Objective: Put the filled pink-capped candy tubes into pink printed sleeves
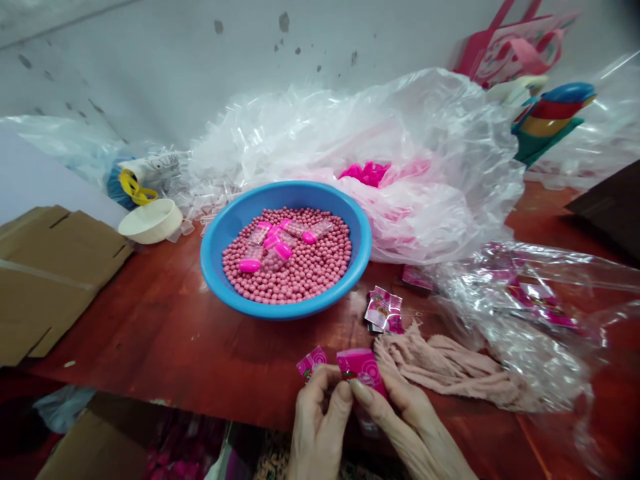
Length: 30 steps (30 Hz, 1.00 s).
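Note:
My left hand (320, 413) and my right hand (407, 417) meet at the table's front edge. Between their fingertips they pinch a pink printed label (361, 365); something clear below it is mostly hidden by my fingers. A second pink label (311, 362) shows just beyond my left fingers; whether it is held or lies on the table I cannot tell. Beyond my hands stands a blue basin (215, 280) of pink beads (300, 283). Several clear tubes with bright pink caps (277, 250) lie on the beads. A small stack of pink labels (384, 310) lies right of the basin.
A crumpled beige cloth (450, 367) and a clear bag of labels (530, 313) lie at right. Large plastic bags (425, 133) fill the back. At left are a white bowl (150, 222), a tape roll (133, 187) and a cardboard box (55, 273).

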Each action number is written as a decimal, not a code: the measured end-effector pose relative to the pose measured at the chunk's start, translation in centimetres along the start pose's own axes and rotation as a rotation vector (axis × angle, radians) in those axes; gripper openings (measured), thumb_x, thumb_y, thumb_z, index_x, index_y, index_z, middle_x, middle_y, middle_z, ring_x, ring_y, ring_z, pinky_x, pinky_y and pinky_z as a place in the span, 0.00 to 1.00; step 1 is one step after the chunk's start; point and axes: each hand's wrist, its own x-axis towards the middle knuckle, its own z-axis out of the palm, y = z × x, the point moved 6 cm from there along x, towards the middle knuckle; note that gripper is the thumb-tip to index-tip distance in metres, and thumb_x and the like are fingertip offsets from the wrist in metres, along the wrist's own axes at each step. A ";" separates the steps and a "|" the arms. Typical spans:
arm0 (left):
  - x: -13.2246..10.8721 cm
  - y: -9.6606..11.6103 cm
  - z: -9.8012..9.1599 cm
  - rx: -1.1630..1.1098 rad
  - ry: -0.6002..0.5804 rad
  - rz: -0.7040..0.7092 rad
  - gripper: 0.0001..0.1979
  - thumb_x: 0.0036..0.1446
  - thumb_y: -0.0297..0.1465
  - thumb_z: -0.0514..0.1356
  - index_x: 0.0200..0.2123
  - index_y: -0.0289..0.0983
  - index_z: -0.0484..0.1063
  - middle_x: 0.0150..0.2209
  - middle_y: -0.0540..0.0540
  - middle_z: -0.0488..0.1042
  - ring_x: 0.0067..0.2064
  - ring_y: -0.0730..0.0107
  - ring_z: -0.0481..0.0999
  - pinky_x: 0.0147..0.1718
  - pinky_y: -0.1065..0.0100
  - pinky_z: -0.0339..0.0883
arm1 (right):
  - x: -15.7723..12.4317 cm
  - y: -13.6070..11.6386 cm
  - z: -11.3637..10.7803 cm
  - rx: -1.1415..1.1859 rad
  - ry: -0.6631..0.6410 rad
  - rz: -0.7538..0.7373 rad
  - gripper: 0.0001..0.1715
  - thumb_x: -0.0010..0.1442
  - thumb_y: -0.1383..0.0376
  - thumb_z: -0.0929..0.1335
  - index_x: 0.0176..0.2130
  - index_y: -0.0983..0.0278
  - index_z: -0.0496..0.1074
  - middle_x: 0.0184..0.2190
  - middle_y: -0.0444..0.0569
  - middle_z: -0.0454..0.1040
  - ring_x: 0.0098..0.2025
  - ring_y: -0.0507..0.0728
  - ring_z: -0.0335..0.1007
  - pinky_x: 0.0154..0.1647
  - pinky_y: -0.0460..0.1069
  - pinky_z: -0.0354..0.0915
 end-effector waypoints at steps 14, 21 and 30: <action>1.7 1.1 -0.5 -0.524 -0.026 -0.090 0.08 0.53 0.34 0.64 0.30 0.34 0.76 0.23 0.51 0.74 0.24 0.77 0.68 0.23 0.76 0.61 | -1.2 3.2 4.0 0.261 -0.235 0.215 0.21 0.50 0.50 0.72 0.38 0.63 0.76 0.30 0.48 0.78 0.36 0.58 0.74 0.39 0.50 0.68; 1.4 0.4 -0.3 -0.491 -0.073 -0.158 0.14 0.48 0.37 0.68 0.32 0.32 0.75 0.22 0.46 0.76 0.19 0.79 0.65 0.13 0.80 0.53 | -1.4 2.9 4.6 0.376 -0.236 0.249 0.26 0.52 0.45 0.70 0.40 0.62 0.76 0.27 0.45 0.74 0.34 0.56 0.71 0.41 0.49 0.67; 1.4 -0.3 -0.9 -0.504 -0.117 -0.161 0.16 0.42 0.34 0.71 0.34 0.32 0.76 0.20 0.50 0.73 0.17 0.81 0.65 0.12 0.80 0.54 | -1.3 2.7 4.5 0.327 -0.217 0.214 0.25 0.50 0.44 0.70 0.37 0.61 0.76 0.26 0.45 0.73 0.33 0.56 0.71 0.39 0.50 0.68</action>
